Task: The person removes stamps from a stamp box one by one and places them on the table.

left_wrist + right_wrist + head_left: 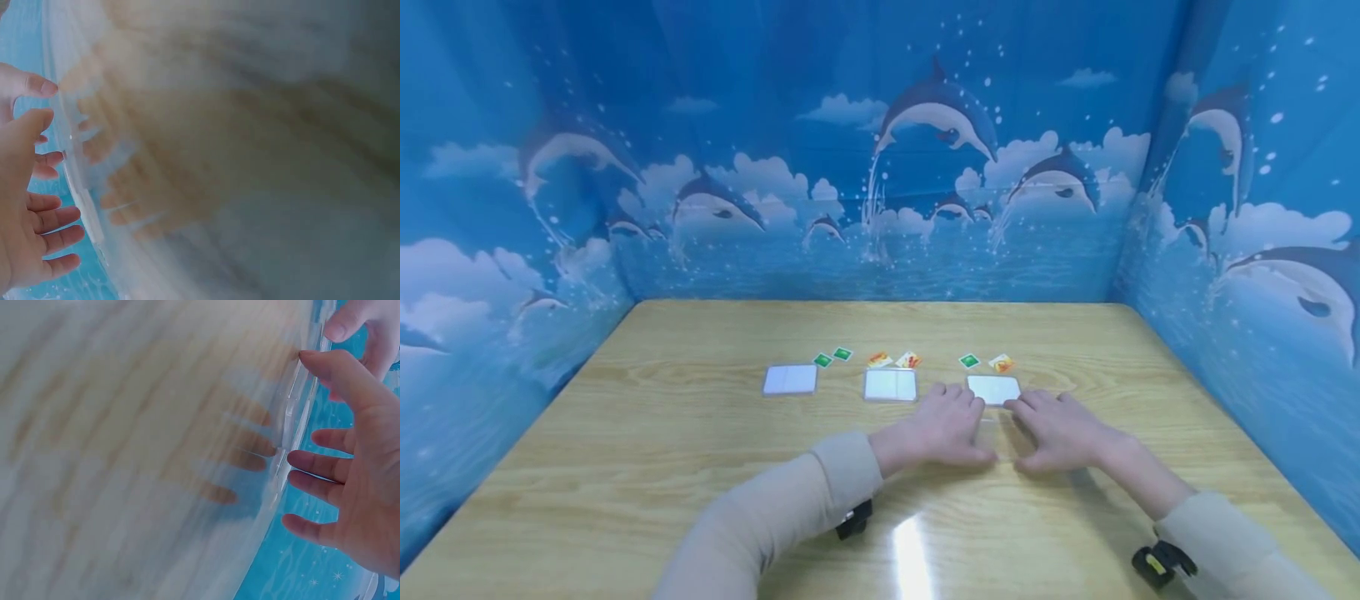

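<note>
Three flat white rectangular cases stand in a row on the wooden table: a left case [790,380], a middle case [891,385] and a right case [992,389]. My left hand [946,427] is at the near left corner of the right case, fingers extended and thumb pointing inward. Opposite it, my right hand [1063,433] has its fingertips by the near right corner. Both wrist views show the left hand [31,200] and right hand [369,469] with fingers spread and relaxed; whether they touch the case is unclear.
Behind the cases lie small green cards [823,361] and orange-yellow cards [880,359], in pairs. The wooden table [685,467] runs back to a blue dolphin-print curtain [760,250] that encloses three sides.
</note>
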Demonstrator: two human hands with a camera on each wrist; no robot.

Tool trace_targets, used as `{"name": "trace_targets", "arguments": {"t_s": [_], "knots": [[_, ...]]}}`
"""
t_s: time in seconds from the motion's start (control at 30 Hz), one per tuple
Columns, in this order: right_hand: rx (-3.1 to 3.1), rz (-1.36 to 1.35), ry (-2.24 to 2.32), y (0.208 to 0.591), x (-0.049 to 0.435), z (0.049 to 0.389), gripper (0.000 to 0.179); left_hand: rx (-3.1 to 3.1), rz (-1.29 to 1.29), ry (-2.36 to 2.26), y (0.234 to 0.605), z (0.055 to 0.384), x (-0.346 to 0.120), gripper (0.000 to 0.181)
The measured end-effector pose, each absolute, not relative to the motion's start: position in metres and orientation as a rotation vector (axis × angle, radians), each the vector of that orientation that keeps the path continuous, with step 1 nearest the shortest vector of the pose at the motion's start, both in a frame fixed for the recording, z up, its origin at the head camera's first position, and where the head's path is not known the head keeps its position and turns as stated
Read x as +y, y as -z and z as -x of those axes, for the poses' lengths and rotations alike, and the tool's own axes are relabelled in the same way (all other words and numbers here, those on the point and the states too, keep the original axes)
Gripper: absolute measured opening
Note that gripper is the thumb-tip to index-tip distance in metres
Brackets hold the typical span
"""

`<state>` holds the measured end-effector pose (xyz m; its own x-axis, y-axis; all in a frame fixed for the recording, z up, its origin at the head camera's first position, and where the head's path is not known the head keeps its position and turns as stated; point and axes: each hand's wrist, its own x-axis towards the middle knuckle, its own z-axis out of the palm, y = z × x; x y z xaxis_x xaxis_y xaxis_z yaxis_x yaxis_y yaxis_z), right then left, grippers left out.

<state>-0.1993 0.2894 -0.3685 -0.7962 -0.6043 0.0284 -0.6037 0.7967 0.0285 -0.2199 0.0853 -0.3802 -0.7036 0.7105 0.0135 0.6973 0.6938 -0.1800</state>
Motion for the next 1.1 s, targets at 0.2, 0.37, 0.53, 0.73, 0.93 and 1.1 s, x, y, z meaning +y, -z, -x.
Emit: {"name": "trace_targets", "arguments": {"t_s": [0.2,0.37,0.53,0.73,0.93,1.1], "knots": [[-2.968,-0.984,0.022,0.3699,0.2880,0.1986,0.075,-2.830,1.199,-0.277,0.3846,0.2170,0.0875,0.073],[-2.976,-1.004,0.017,0.3711,0.2886,0.1996,0.072,-2.851,1.216,-0.293,0.3857,0.2164,0.0887,0.076],[-2.989,-1.022,0.005,0.3715,0.2893,0.2022,0.068,-2.852,1.232,-0.297,0.3850,0.2171,0.0904,0.074],[-2.988,-1.052,-0.005,0.3708,0.2895,0.2049,0.064,-2.865,1.243,-0.286,0.3827,0.2186,0.0924,0.071],[-2.977,-1.080,-0.006,0.3704,0.2899,0.2062,0.061,-2.886,1.244,-0.300,0.3809,0.2188,0.0935,0.068],[-2.931,-1.099,0.016,0.3689,0.2891,0.2074,0.055,-2.899,1.243,-0.301,0.3797,0.2199,0.0930,0.067]]}}
